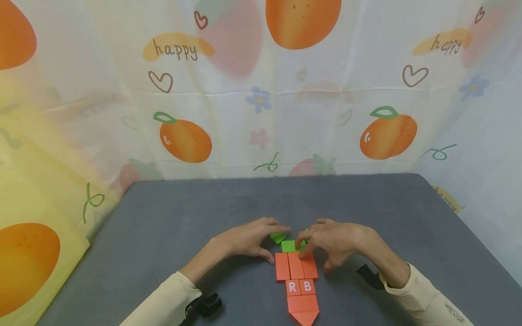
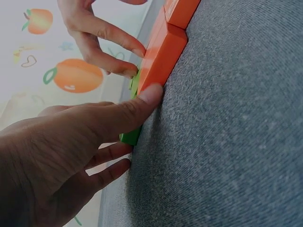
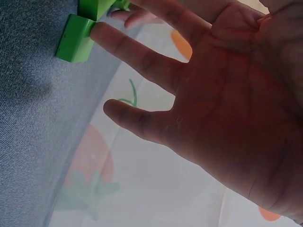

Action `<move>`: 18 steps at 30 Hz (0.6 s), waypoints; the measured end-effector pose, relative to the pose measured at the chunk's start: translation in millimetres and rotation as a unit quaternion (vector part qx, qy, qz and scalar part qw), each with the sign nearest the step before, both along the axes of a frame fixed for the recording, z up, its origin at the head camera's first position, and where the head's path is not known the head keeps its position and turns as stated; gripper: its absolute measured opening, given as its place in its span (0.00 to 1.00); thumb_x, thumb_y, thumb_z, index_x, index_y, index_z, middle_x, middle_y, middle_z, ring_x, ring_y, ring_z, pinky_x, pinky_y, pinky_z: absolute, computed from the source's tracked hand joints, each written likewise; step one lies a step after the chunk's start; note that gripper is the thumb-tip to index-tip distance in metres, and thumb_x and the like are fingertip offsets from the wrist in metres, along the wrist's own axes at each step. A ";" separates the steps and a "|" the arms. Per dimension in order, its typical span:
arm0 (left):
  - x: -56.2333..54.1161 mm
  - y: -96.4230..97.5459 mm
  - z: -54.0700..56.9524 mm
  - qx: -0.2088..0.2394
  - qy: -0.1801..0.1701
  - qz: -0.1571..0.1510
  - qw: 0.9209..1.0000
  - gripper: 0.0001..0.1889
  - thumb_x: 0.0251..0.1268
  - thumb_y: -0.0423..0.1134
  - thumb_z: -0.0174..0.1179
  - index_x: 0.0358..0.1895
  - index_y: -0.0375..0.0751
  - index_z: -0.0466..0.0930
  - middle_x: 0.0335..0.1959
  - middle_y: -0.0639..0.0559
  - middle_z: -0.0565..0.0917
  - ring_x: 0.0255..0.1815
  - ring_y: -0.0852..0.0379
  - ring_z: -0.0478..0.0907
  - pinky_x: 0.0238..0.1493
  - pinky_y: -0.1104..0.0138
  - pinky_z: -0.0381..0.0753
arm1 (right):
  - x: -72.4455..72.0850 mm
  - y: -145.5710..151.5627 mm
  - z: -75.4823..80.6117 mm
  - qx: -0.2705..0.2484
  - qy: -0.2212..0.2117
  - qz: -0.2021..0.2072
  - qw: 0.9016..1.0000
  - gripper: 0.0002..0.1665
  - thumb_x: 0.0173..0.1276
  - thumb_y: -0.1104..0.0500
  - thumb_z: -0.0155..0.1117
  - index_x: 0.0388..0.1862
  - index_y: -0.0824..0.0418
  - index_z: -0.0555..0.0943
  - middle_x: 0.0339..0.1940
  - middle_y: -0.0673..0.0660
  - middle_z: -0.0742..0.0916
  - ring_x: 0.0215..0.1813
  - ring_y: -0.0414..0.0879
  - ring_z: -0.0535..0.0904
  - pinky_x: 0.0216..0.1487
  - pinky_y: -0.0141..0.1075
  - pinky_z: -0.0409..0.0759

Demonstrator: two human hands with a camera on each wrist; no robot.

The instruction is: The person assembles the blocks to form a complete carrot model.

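My left hand point(image 1: 254, 237) rests to the left of a flat figure of blocks. Its thumb touches the side of an orange block point(image 2: 163, 52), and its fingers lie around a small green block point(image 1: 278, 237). From the right, my right hand point(image 1: 338, 240) reaches over the figure with spread fingers. One fingertip is at an orange block point(image 1: 295, 267), others over a green block point(image 1: 287, 246). In the right wrist view, a fingertip touches the corner of another green block point(image 3: 75, 40); the thumb is out of that view.
Below the orange row sit two orange blocks lettered R point(image 1: 292, 287) and B point(image 1: 307, 286), then a plain orange block point(image 1: 302, 303) and a pointed one point(image 1: 304, 318). All lie on a grey table point(image 1: 195, 203) before a fruit-print cloth point(image 1: 228, 122).
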State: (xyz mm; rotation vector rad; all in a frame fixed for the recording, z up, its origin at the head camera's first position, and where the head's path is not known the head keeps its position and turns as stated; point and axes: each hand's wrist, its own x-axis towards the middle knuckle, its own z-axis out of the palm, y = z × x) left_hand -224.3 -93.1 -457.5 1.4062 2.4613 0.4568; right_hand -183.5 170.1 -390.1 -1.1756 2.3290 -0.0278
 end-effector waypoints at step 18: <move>0.9 -1.0 -3.8 0.001 -0.007 -0.013 1.000 0.44 0.62 0.52 0.76 0.80 0.50 0.67 0.74 0.47 0.72 0.73 0.50 0.71 0.73 0.53 0.78 | -4.5 3.1 -4.6 -0.009 0.003 0.022 1.000 0.31 0.64 0.58 0.80 0.65 0.40 0.84 0.69 0.42 0.80 0.70 0.45 0.75 0.78 0.61 0.67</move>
